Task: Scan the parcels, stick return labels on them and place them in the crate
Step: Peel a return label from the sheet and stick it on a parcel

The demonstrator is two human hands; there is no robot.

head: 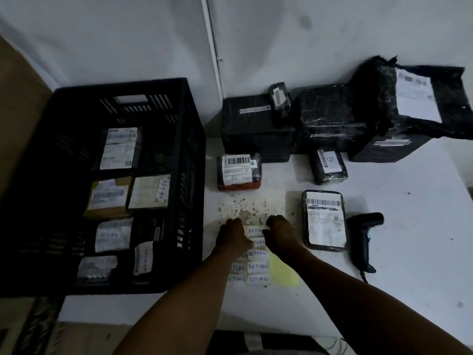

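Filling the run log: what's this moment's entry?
step: peeling label | hands: on label sheet | scanner: idle | crate: part-filled

On the table [409,226] we find the crate [64,149] at the left with several parcels inside it, and the sheet of return labels [257,266] just right of its near corner, under our left hand [234,235] and right hand [281,234]. Right of the sheet lies a flat parcel [323,221], with the scanner [363,239] just beside it on the right. Behind these we see two small parcels, and behind them a row of boxes [256,124] along the wall.
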